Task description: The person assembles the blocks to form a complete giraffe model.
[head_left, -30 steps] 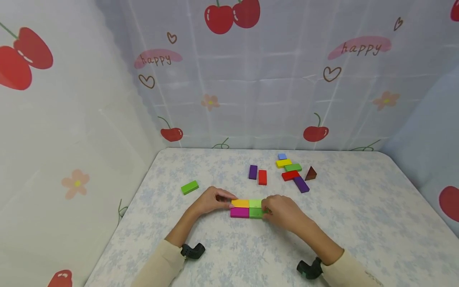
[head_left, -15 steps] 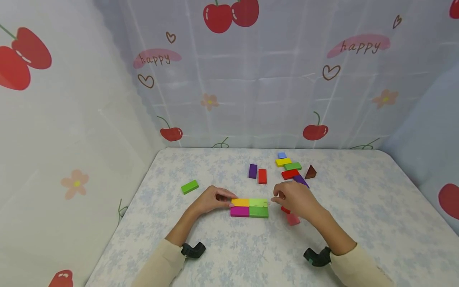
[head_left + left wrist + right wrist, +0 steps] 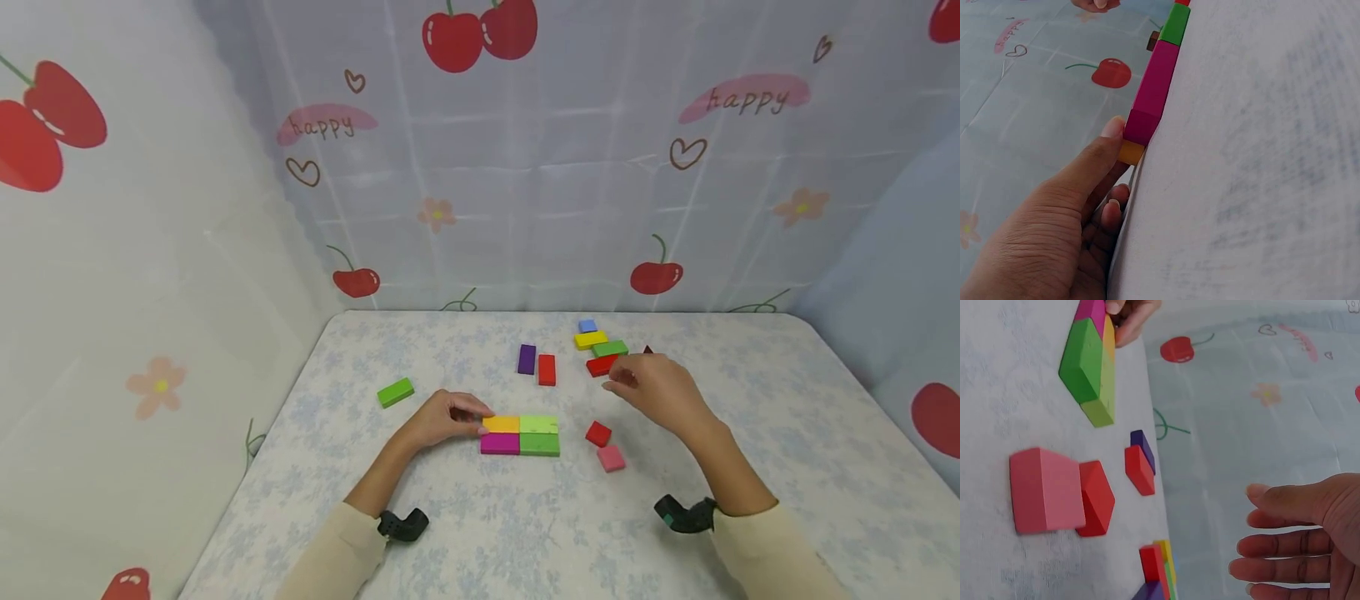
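Note:
In the head view, an orange block [image 3: 501, 424], a magenta block [image 3: 500, 444], a light green block [image 3: 538, 425] and a green block [image 3: 539, 445] lie flush in a two-by-two rectangle. My left hand [image 3: 444, 417] pinches the orange block's left end, thumb at the near side and fingers at the far side. My right hand [image 3: 663, 392], holding nothing, hovers by the back right cluster, nearest a long red block [image 3: 602, 366]. Its fingers extend fairly straight in the right wrist view. A purple block [image 3: 1152, 591] shows there, but the hand covers it in the head view.
Right of the rectangle lie a small red block [image 3: 597, 433] and a pink block [image 3: 611, 458]. Behind it are a purple block [image 3: 527, 359] and a red block [image 3: 547, 370]. Yellow [image 3: 591, 340], green [image 3: 610, 349] and blue [image 3: 587, 326] blocks sit farther back. Another green block [image 3: 395, 392] lies left.
My right hand has left the rectangle's right end and moved right and away toward the back cluster, uncovering the small red and pink blocks. The left hand has stayed in place.

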The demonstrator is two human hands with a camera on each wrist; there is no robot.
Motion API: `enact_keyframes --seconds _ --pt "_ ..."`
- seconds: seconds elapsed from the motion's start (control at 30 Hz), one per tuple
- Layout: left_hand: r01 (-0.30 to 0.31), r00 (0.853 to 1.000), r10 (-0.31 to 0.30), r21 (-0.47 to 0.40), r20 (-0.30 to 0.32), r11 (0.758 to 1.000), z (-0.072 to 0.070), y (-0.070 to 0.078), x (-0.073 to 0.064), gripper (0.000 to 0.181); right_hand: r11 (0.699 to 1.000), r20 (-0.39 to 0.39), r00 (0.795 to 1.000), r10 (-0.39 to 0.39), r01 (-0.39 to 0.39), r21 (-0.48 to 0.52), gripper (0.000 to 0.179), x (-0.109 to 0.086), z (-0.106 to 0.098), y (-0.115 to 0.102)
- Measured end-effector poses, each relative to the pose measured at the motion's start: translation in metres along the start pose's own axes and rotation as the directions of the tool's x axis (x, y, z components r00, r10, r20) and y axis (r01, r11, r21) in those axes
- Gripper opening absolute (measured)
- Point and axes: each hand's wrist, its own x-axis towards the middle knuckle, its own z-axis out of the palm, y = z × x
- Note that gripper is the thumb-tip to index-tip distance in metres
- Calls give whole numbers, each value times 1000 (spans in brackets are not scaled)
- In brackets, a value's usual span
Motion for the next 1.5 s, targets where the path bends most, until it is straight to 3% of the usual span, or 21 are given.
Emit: enact_keyframes --seconds 0.37,0.73,0.9,1.03,1.5 --pt "-1 1000 1 4 -4 1000 -1 -1 -5 28 990 8 992 127 -127 65 14 5 6 44" --pt "-3 1000 3 7 -5 1000 1 2 -7 28 974 139 971 195 -209 93 33 9 36 61" --pt "8 1000 -8 10 -6 1000 1 3 -6 28 965 177 966 189 -216 148 43 11 43 63" --pt "4 1000 -4 12 -9 1000 1 4 -5 28 963 158 971 178 -205 174 44 13 45 67" --pt "14 1000 -14 2 -12 1000 -1 4 -1 29 970 186 972 146 -178 167 43 17 43 70"
